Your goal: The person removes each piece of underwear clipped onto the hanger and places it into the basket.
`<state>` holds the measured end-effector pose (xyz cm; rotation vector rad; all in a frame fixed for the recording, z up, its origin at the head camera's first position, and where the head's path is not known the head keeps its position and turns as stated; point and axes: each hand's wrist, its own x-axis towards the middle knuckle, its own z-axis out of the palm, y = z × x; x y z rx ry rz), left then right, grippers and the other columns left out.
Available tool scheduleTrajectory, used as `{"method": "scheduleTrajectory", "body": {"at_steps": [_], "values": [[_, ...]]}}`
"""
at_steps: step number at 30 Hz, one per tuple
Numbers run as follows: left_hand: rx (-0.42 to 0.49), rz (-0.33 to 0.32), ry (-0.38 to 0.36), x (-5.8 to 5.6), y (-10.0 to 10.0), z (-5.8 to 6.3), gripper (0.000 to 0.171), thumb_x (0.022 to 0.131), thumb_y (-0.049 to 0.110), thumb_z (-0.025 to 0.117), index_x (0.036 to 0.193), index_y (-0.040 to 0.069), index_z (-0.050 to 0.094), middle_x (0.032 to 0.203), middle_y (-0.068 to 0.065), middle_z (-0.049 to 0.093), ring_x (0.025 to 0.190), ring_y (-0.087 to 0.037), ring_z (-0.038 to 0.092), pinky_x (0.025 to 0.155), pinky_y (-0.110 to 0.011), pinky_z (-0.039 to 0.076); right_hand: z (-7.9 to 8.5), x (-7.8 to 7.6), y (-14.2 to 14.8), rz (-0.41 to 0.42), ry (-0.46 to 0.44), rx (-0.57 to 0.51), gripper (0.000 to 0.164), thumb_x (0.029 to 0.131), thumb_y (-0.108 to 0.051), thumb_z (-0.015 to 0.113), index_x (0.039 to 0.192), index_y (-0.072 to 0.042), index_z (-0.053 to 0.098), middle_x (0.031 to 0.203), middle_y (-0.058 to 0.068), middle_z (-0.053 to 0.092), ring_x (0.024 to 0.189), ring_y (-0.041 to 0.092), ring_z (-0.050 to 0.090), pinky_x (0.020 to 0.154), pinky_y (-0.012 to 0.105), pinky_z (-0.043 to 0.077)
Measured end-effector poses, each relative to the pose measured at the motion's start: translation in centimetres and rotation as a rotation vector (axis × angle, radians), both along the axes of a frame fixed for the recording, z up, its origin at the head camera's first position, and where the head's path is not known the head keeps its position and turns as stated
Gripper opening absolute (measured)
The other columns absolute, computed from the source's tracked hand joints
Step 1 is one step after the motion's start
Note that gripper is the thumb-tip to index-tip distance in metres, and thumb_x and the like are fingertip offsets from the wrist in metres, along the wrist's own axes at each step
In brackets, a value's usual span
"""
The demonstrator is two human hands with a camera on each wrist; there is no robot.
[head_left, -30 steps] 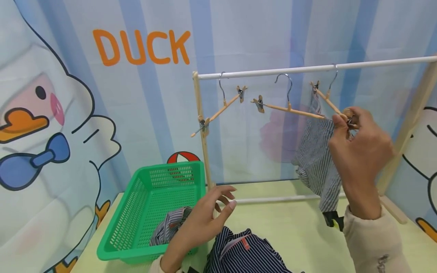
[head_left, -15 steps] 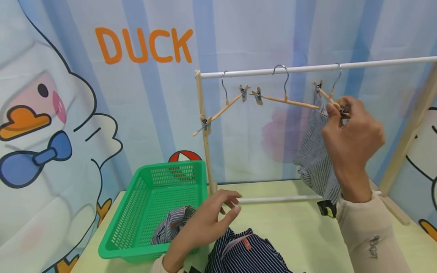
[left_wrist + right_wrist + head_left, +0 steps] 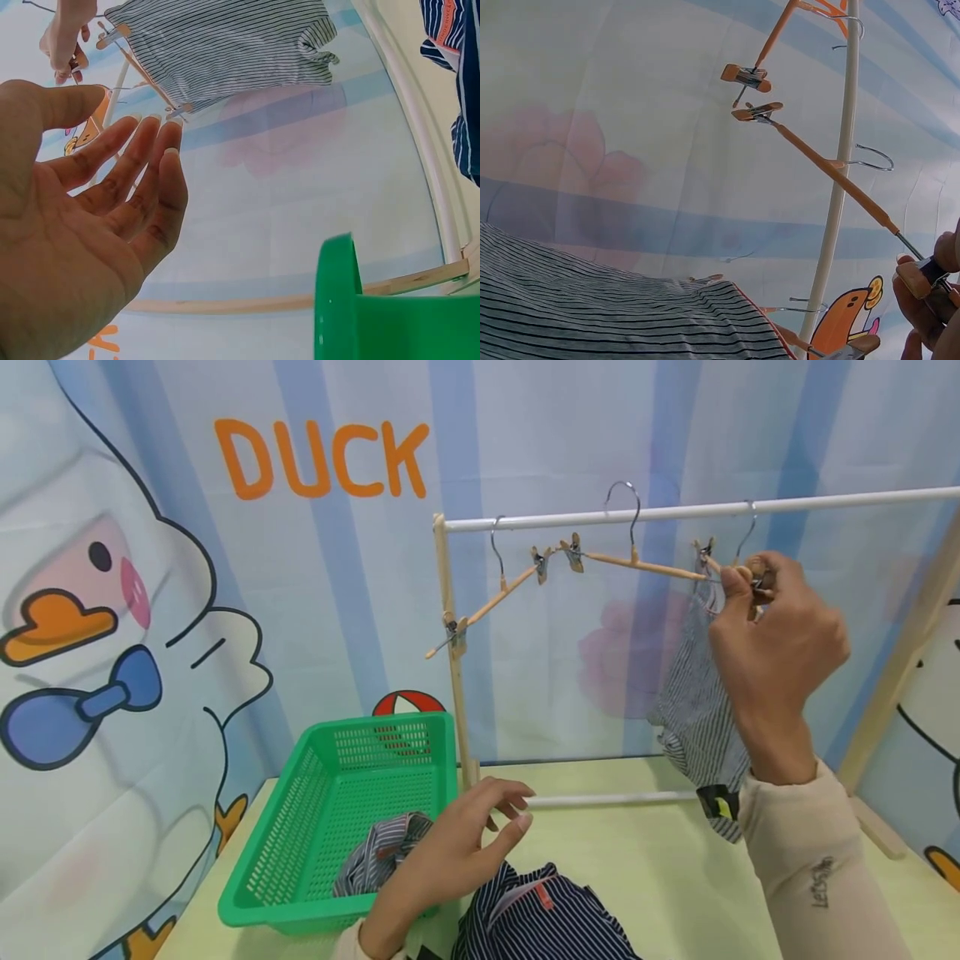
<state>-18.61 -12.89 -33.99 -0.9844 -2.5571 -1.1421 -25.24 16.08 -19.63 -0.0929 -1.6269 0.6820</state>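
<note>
My right hand [image 3: 780, 647] pinches the clip at one end of a wooden clip hanger [image 3: 633, 562]. In the head view this hanger's metal hook rises above the white rail [image 3: 547, 520], and its other clip holds nothing. Behind the right hand, a grey striped garment [image 3: 693, 685] hangs from another clip hanger on the rail. My left hand [image 3: 465, 843] is held loosely, with fingers apart, between the green basket [image 3: 300, 914] and a navy striped garment [image 3: 555, 918]. The left wrist view shows its palm [image 3: 82, 225] with nothing in it.
A further bare clip hanger [image 3: 501, 597] hangs at the rail's left end, near the wooden post [image 3: 453, 693]. One more grey striped garment [image 3: 382, 852] lies in the basket. A lower white bar [image 3: 600, 798] crosses the rack near the table [image 3: 600, 835].
My right hand has risen slightly, lifting the hanger it pinches. The hanger's hook has gone from overlapping the rail to standing above it. My left hand has barely moved.
</note>
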Motion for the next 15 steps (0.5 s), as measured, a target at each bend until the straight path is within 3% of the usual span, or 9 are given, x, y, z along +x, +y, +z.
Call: {"method": "scheduleTrajectory", "body": {"at_steps": [8, 15], "values": [[-0.048, -0.005, -0.027, 0.04, 0.28, -0.12, 0.036, 0.104, 0.037, 0.046, 0.135, 0.020, 0.049, 0.118, 0.003, 0.059, 0.106, -0.011, 0.061, 0.086, -0.027, 0.052, 0.15, -0.35, -0.29, -0.002, -0.011, 0.013, 0.050, 0.096, -0.050, 0.054, 0.108, -0.005, 0.072, 0.091, 0.016, 0.076, 0.074, 0.036, 0.069, 0.062, 0.035, 0.032], [-0.133, -0.011, -0.061, 0.10, 0.60, -0.37, 0.037, 0.104, 0.038, 0.045, 0.137, 0.021, 0.047, 0.127, 0.002, 0.055, 0.113, -0.013, 0.058, 0.091, -0.032, 0.052, -0.17, -0.67, -0.52, -0.009, -0.028, 0.017, 0.049, 0.096, -0.048, 0.055, 0.108, -0.004, 0.071, 0.089, 0.018, 0.075, 0.069, 0.039, 0.064, 0.071, 0.052, 0.043]]}}
